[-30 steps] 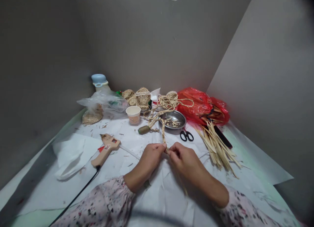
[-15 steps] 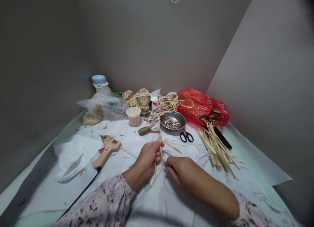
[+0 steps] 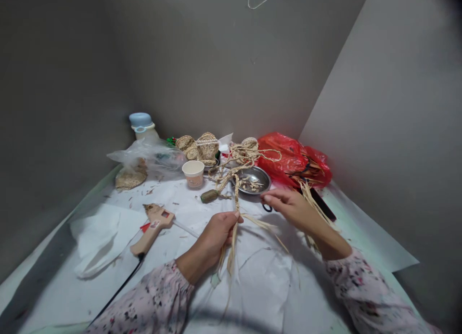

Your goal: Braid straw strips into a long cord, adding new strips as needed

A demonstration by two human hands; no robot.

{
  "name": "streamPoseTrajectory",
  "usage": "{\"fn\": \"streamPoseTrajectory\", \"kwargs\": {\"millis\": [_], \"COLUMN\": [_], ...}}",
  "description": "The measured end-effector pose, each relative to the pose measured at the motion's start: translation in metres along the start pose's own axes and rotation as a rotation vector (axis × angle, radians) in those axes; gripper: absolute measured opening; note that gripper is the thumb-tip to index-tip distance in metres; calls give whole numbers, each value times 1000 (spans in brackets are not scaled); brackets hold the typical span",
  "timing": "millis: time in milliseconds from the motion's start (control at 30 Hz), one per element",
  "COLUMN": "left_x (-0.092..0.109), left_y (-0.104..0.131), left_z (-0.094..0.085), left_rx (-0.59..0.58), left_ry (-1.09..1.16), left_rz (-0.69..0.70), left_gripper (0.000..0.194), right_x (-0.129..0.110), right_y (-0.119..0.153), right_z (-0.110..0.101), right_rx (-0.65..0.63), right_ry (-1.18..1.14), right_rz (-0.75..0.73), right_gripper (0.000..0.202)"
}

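Observation:
My left hand (image 3: pixel 220 233) pinches the lower end of a braided straw cord (image 3: pixel 236 192), with loose strands (image 3: pixel 231 262) hanging below it and others spreading to the right. The cord runs back into a loose heap by the steel bowl (image 3: pixel 266 182), which holds small straw scraps. Over the black scissors (image 3: pixel 267 208), just right of the bowl, my right hand (image 3: pixel 285 206) has its fingers close together. Whether something small is between those fingertips is hidden. Pale straw strips (image 3: pixel 308 199) lie partly behind my right hand and forearm.
A glue gun (image 3: pixel 153 233) with a black cable lies at the left, near crumpled white paper (image 3: pixel 97 237). Farther back are a paper cup (image 3: pixel 193 174), a green spool-like piece (image 3: pixel 209 196), coiled straw pieces (image 3: pixel 207 146), a clear plastic bag (image 3: pixel 151 153) and a red bag (image 3: pixel 285 156).
My right hand has left the strands beside my left hand and moved right and back, over the scissors. My left hand keeps its grip on the cord. The view has shifted slightly.

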State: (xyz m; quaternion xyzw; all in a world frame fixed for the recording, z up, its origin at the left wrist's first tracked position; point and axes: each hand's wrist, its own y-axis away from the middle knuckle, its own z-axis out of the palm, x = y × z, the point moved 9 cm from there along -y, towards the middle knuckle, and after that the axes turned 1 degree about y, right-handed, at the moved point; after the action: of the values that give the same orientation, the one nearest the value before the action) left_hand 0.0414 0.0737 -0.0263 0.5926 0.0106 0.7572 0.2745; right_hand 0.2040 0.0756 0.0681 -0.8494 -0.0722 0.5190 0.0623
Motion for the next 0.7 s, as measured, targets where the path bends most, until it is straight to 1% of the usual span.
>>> {"fn": "streamPoseTrajectory", "kwargs": {"millis": [33,100,133,200,300,433,533,700], "left_x": [1,1,1,0,-2,-2,-4,-1], "left_y": [1,2,1,0,-3,-4,-4,-2], "left_z": [2,5,6,7,8,7,7,13], "left_rx": [-12,-43,-55,-70,-88,-82,-92,-120], "left_ry": [-14,-32,-36,-44,-100,-183,-195,-135], "left_rz": [-4,-8,-6,1,22,57,33,22], "left_gripper": [37,37,36,35,33,34,34,33], "right_x": [2,4,4,6,17,35,41,42], "right_y": [-2,-1,1,4,7,7,6,6], "right_z": [14,47,59,72,77,76,78,82], "right_rx": [-44,-193,-246,-269,-285,-308,-308,-311], "right_ry": [3,10,8,-13,-91,-248,-305,-358], "right_rz": [-1,-6,-8,4,62,152,149,139], "right_gripper": [20,22,22,24,27,23,22,22]}}
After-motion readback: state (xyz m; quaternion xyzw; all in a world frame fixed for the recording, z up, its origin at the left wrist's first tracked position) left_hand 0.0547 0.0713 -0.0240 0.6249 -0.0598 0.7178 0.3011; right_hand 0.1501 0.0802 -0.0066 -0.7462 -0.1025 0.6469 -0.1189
